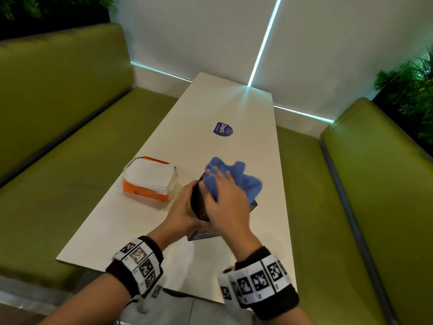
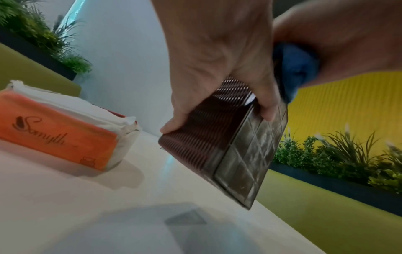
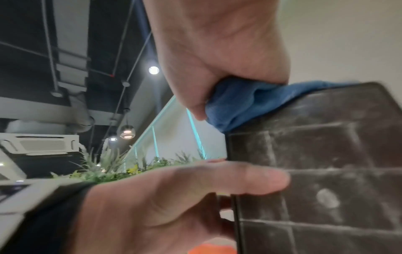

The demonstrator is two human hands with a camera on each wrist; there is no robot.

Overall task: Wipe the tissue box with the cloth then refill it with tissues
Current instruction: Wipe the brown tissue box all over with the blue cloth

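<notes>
Hands (image 1: 225, 202) half-hiding blurred tissue box (image 2: 217, 137)

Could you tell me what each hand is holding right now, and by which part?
The left hand grips the tissue box by its upper end; the right hand holds the bunched blue cloth against it.

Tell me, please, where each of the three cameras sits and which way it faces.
Head: worn high, looking down the table; shows both wrists, the left hand holding the tissue box, the right hand pressing the cloth.
Left wrist: low, looking along the fingers gripping the box; tissue pack beside.
Right wrist: looking up past the palm towards the ceiling.
Shared: all three show box and cloth.
</notes>
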